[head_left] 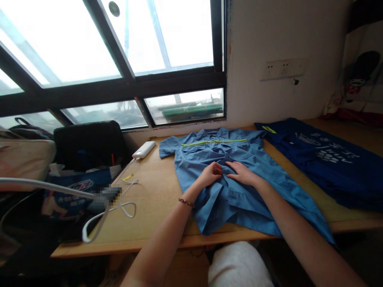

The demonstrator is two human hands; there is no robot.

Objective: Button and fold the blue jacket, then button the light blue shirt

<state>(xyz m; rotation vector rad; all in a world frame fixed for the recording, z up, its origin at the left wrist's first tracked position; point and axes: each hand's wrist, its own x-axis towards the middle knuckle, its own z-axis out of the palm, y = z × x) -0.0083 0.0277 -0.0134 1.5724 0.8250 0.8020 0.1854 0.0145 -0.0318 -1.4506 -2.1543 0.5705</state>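
Note:
A blue short-sleeved work shirt [254,163] with a yellow-green stripe across the chest lies front up on the wooden table, its collar toward the window. Its lower part is creased and hangs a little over the front edge. My left hand [211,173] is curled at the front opening, with its fingers closed on the fabric; the fingertips are partly hidden. Just to the right, my right hand [241,173] rests on the shirt with its fingers stretched out, touching the cloth near the same opening.
Dark blue printed garments [323,159] lie on the table at the right. A white power bank [144,150] and a looped white cable [131,210] are on the left. A black chair [89,143] and a printed bag [77,187] stand beyond the table's left edge.

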